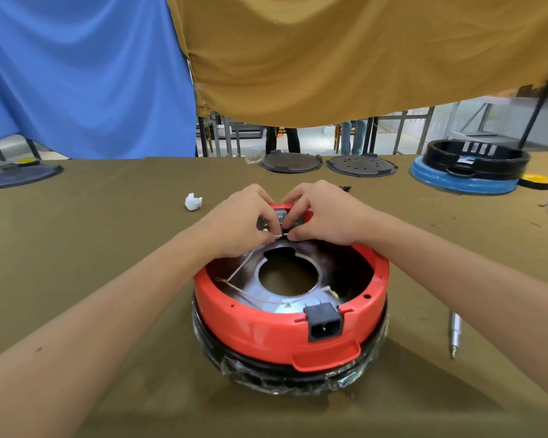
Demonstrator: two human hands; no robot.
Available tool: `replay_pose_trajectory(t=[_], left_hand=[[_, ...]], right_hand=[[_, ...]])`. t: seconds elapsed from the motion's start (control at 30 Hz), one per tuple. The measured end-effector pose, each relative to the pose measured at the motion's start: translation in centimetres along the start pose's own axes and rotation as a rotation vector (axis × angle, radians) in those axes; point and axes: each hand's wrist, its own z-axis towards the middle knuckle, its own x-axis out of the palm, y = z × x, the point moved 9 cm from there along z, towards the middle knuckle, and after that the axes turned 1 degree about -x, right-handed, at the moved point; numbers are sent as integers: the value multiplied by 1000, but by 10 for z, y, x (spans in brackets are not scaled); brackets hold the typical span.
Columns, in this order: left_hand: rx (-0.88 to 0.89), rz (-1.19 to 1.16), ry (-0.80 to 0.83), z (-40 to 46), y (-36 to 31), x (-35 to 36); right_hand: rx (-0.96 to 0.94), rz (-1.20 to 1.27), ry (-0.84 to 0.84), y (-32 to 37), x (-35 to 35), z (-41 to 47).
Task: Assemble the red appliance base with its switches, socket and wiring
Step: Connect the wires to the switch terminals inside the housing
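head-worn view, facing forward and down, near table

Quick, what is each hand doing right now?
Left hand: pinching the white wire end at the far side of the red base.
Right hand: pinching the same wire end.

Your left hand and right hand hide switch housing at far rim of red base. White wire tip too small to identify. Your forearms cut off by bottom edge.

An olive-clothed table carries the red base, screwdriver, lids.
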Motion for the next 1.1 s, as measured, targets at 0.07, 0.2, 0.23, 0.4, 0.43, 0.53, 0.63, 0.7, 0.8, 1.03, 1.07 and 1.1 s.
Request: replay_pose_trajectory(t=[0.07,0.2,0.23,0.4,0.43,0.53,0.63,0.7,0.8,1.03,1.07,1.1], left_hand=[[-1,5,17,0,0,1],[-6,-10,26,-1,1,1],[-5,-13,28,-1,1,1],[-4,-24,27,-1,1,0],[-6,-24,24,-1,1,0],[-4,-27,-1,-1,0,-1],[-11,-29,-39,0,1,-4],[-17,-22,-50,1,2,-4],[-26,-5,-52,2,3,-3],[-35,21,-66,5,4,-2],[-36,28,-65,5,4,-2],[-36,33,-64,6,4,-1]], right_hand=[[-7,-6,4,1,0,0],[-12,-16,0,1,-1,0],[-13,-17,6,1,0,0],[-15,-34,13,1,3,1],[-10,-30,10,0,3,1],[-7,-12,7,-1,2,2],[-11,-10,14,0,2,1],[-8,-11,23,1,3,2],[-1,-23,18,0,2,2],[11,-53,13,0,4,3],[13,-52,13,0,4,3],[16,-51,13,0,4,3]])
